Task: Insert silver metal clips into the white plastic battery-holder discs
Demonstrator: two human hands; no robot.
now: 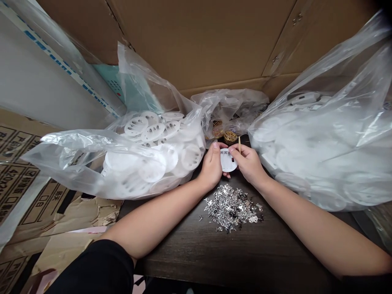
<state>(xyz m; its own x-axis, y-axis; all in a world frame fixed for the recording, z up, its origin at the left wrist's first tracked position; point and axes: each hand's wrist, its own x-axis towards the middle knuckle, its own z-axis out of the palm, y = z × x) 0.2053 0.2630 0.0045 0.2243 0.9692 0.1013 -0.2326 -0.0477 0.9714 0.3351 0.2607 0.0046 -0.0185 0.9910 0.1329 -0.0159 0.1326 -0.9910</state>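
Note:
A white round plastic disc with slots (227, 162) is gripped by my left hand (212, 165) at its left edge, thumb on top. My right hand (249, 163) pinches a thin wooden stick (239, 143) that points upward, while its thumb and fingertips press on the disc's upper right. Just below both hands lies a loose pile of small silvery metal clips (231, 206). What sits in the disc's slots is too small to make out.
On the left, an open plastic bag (153, 163) is full of similar white discs. Another bag of white parts (318, 151) stands on the right. Small gold-coloured metal pieces (230, 137) lie behind my hands. Cardboard (202, 45) walls off the back of the dark table (196, 257).

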